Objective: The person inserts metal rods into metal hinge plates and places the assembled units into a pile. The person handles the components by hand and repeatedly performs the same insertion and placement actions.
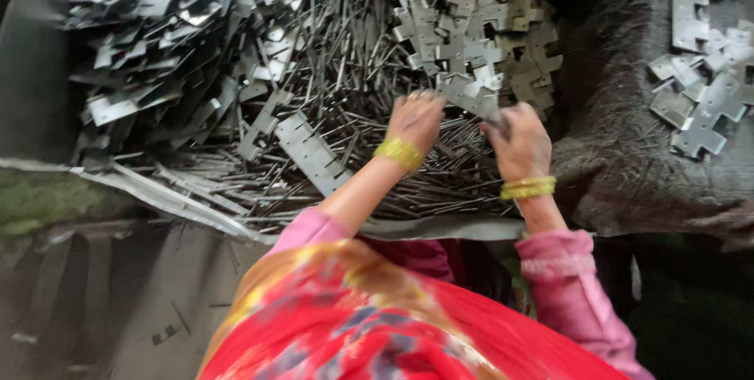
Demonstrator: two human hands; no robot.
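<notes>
We note the left hand [415, 119] resting knuckles-up on the heap of thin grey metal pins [353, 105], fingers curled down into them; whether it grips any we cannot tell. The right hand [518, 143] pinches the edge of a notched grey metal hinge plate [471, 95] at the near side of the central pile of such plates [479, 34]. An assembled long hinge strip [312, 152] lies on the pins just beside the left wrist. A stack of flat plates [149, 42] fills the left end of the grey sheet [463, 227]; loose plates [707, 89] lie on the dark mat at right. We judge most stock unworked: one finished strip shows.
</notes>
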